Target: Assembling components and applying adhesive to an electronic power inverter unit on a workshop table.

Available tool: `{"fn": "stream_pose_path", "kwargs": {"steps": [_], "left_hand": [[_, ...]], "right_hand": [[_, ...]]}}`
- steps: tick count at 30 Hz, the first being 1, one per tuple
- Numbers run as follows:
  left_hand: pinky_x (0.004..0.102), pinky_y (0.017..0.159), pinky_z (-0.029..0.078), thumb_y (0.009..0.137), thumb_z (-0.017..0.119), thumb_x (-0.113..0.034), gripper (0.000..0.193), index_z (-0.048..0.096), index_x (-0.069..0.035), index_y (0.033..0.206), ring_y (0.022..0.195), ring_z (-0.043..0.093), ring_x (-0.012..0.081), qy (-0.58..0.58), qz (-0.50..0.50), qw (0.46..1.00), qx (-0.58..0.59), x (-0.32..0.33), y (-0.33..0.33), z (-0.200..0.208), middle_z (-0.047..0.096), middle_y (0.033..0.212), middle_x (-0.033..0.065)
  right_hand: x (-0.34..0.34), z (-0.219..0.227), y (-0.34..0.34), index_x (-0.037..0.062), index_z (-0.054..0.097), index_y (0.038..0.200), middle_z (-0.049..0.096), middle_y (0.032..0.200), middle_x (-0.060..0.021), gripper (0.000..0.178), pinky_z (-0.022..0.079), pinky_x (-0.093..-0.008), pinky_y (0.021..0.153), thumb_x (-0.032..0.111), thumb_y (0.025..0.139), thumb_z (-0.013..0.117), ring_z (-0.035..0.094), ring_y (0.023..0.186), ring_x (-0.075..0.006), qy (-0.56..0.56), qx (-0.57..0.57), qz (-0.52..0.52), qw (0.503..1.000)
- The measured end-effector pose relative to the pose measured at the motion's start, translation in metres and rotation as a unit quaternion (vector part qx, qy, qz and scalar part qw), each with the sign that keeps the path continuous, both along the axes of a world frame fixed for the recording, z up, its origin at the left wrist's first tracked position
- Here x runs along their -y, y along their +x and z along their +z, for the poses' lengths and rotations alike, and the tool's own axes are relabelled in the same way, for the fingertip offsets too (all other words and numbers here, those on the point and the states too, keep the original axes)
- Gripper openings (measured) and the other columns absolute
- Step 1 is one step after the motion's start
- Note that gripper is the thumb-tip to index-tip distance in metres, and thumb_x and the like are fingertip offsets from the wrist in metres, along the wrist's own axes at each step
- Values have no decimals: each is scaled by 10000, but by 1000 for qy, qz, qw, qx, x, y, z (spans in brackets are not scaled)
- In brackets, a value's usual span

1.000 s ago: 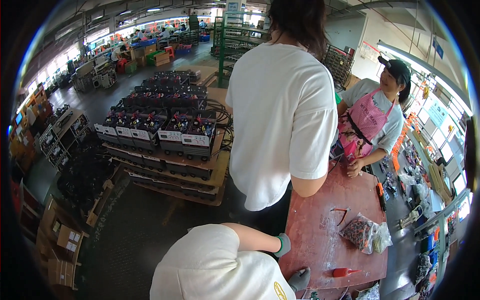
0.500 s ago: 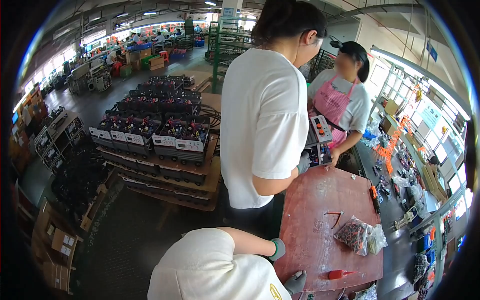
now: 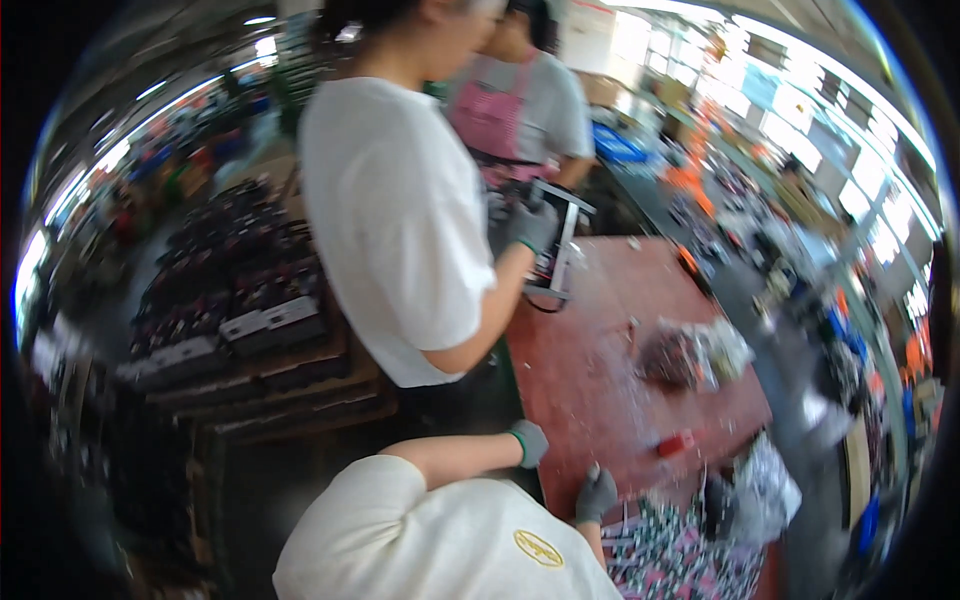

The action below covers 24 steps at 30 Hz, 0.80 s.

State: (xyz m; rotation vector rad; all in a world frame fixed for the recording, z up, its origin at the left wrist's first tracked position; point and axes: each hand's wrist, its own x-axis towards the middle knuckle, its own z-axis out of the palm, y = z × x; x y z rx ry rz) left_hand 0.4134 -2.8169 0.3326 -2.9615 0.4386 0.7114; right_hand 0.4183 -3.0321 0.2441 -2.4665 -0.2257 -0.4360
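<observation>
My left hand (image 3: 530, 443), in a grey glove with a green cuff, rests at the left edge of a red-brown tabletop (image 3: 570, 350). Its fingers are too hidden and blurred to read. Closer to me, my right hand (image 3: 597, 494), also gloved in grey, lies at the near edge with its thumb out and nothing visible in it. Just beyond it on the table is a red tool or bottle (image 3: 676, 443). Farther off sits a clear bag of small dark parts (image 3: 685, 355). A heap of small mixed parts (image 3: 680, 550) lies beside my right forearm.
A person in a white shirt (image 3: 395, 210) stands ahead, gloved hand on a box-shaped electrical unit (image 3: 553, 245). Another person in a pink apron (image 3: 490, 115) faces them. Stacked units (image 3: 230, 330) stand on boards at the left; a cluttered bench (image 3: 740, 240) runs along the right.
The view has swung and is now blurred. The unit between the two people is now turned, its frame toward the table. The parts heap has come into view by my right hand.
</observation>
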Motion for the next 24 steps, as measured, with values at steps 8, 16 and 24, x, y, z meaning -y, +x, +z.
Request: {"fn": "stream_pose_path", "kwargs": {"steps": [8, 16, 24], "left_hand": [[401, 695, 520, 837, 583, -392, 384, 701, -79, 1026, 919, 658, 268, 38, -63, 997, -16, 2, 13, -15, 654, 1065, 157], [411, 658, 526, 846, 544, -449, 455, 687, -91, 1087, 881, 681, 306, 61, -29, 997, -31, 7, 12, -4, 439, 1392, 229], [409, 648, 523, 857, 535, -463, 479, 664, -98, 1140, 878, 683, 292, 99, -31, 994, -32, 10, 10, -9, 423, 1413, 197]], "right_hand": [[1, 2, 0, 63, 505, 655, 546, 662, -167, 410, 411, -468, 563, 357, 940, 488, 553, 634, -361, -30, 9, -42, 999], [3, 8, 1, 77, 502, 642, 544, 654, -136, 373, 420, -455, 559, 325, 919, 529, 556, 630, -339, -31, 26, -30, 999], [2, 7, -2, 74, 498, 642, 547, 666, -134, 374, 423, -455, 565, 322, 921, 529, 560, 636, -333, -24, 18, -27, 999]]}}
